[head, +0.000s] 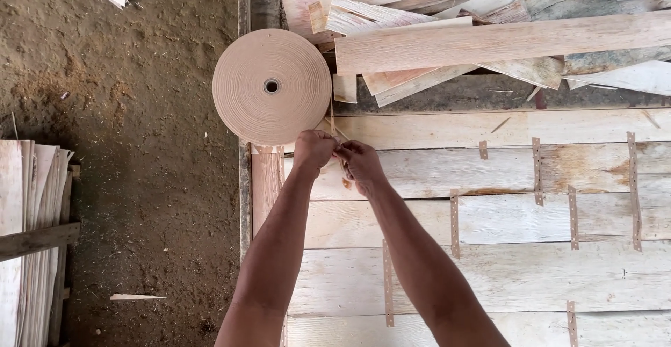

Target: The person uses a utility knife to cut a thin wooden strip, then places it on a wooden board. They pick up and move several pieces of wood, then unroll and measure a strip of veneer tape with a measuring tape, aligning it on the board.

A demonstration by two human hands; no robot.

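A big flat roll of brown paper tape (271, 86) lies at the far left corner of the work surface. A thin strand of tape (333, 118) runs from the roll's right side down to my hands. My left hand (312, 150) and my right hand (360, 164) meet just below the roll, both pinching the tape's end between closed fingers. Under them lie pale wood veneer sheets (489, 214) laid side by side, joined by short strips of tape (537, 169).
A pile of loose veneer strips (489, 39) lies across the back of the surface. The dirt floor (140, 144) is on the left, with a stack of veneer sheets (31, 242) at the left edge and a scrap (136, 296) on the ground.
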